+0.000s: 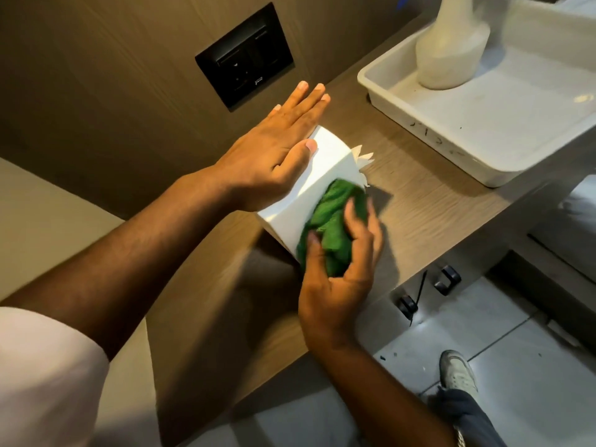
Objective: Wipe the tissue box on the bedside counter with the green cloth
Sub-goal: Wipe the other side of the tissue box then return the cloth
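The white box (317, 175) stands on the wooden tabletop (429, 201), near its middle and close to the wall, with a tissue (362, 159) sticking out at the far end. The left hand (274, 156) lies flat and open on the upper face of the box; the fingers are stretched out and grasp nothing, they only press down. The right hand (342, 272) is closed around the bunched green cloth (332, 230) and holds it against the side face that looks toward the person.

The box is probably thin cardboard, light and smooth, so I think it slides or tips easily when the cloth pushes on it. A flat palm on top seems a good way to steady it, but strong pressure could dent the walls. The cloth is soft and follows the edges well. A white tray (419, 101) with a bottle (448, 53) stands well apart, further along the tabletop.
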### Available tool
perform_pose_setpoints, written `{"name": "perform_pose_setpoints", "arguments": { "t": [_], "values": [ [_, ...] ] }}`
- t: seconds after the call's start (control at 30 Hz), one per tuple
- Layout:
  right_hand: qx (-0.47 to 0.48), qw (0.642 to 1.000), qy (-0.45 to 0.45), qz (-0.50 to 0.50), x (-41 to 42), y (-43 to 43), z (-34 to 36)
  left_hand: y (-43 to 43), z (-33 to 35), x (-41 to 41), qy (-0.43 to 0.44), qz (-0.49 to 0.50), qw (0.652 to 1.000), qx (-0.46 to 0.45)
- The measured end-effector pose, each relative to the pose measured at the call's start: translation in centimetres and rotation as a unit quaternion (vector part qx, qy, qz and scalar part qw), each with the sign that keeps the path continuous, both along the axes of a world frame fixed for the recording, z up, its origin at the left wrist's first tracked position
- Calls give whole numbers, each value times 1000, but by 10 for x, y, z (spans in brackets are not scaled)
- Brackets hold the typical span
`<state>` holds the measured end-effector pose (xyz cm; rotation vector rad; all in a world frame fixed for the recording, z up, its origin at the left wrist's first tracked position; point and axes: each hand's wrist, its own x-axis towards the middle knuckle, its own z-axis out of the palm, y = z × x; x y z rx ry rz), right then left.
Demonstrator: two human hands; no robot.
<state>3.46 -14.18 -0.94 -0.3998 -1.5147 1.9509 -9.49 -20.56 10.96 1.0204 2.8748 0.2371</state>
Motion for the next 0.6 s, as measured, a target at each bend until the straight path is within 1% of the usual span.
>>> {"name": "perform_pose_setpoints", "arguments": {
  "t": [0.13,0.27,0.33,0.4,0.47,0.53,0.6],
  "values": [
    [42,993,-17,113,42,-11,-9,1,0,1,5,0,1000,-9],
    [62,959,-3,278,76,-31,3,1,5,8,14,11,999,-32],
    [61,948,2,313,81,-22,10,1,6,11,6,25,999,-36],
    [66,939,0,338,78,4,14,1,8,13,6,40,999,-29],
    [87,936,2,341,71,42,20,0,9,15,23,57,998,-1],
    [113,939,21,324,59,87,33,-2,7,14,51,72,996,27],
    [173,941,54,286,40,132,50,-3,3,14,48,97,993,51]
  ]
}}
